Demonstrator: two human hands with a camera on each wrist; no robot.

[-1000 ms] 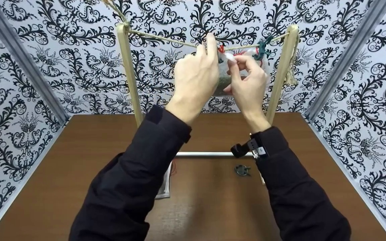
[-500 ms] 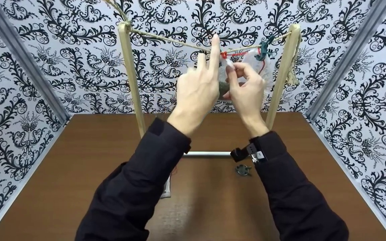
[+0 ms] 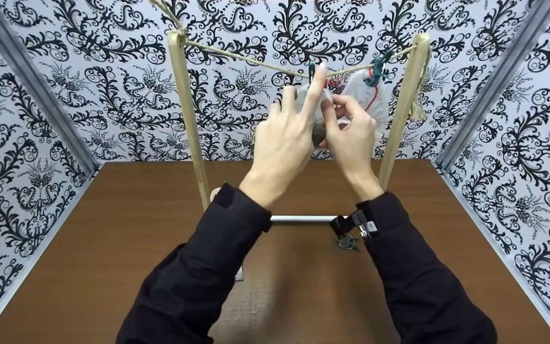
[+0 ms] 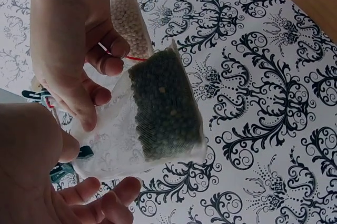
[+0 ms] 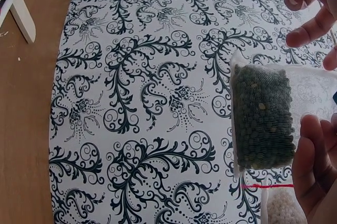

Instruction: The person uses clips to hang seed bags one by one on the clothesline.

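Observation:
Both hands are up at the rope (image 3: pixel 251 59), around a sheer white drawstring bag (image 4: pixel 105 148) with dark green beans in its bottom. My right hand (image 3: pixel 354 138) pinches the gathered top of this bag. My left hand (image 3: pixel 284 136) has its index finger pointing up, and its thumb presses a green clothespin (image 4: pixel 84 153) by the bag top; its grip is partly hidden. Right of the hands, a second sheer bag (image 3: pixel 375 98), with pale beans (image 4: pixel 129 21), hangs from the rope by another green clothespin (image 3: pixel 376 70). Red cords show on the bags.
Two wooden posts (image 3: pixel 189 114) (image 3: pixel 401 114) carry the rope, with a white bar (image 3: pixel 303 219) low between them. A dark green ring of clips (image 3: pixel 346 242) lies on the brown table (image 3: pixel 303 296). Patterned walls stand behind and at both sides. A pale edge (image 3: pixel 239 274) shows beside the left sleeve.
Both hands have come down slightly, and the left index fingertip has shifted right. A green clothespin tip now shows beside that finger. The bag of dark beans has moved with the hands.

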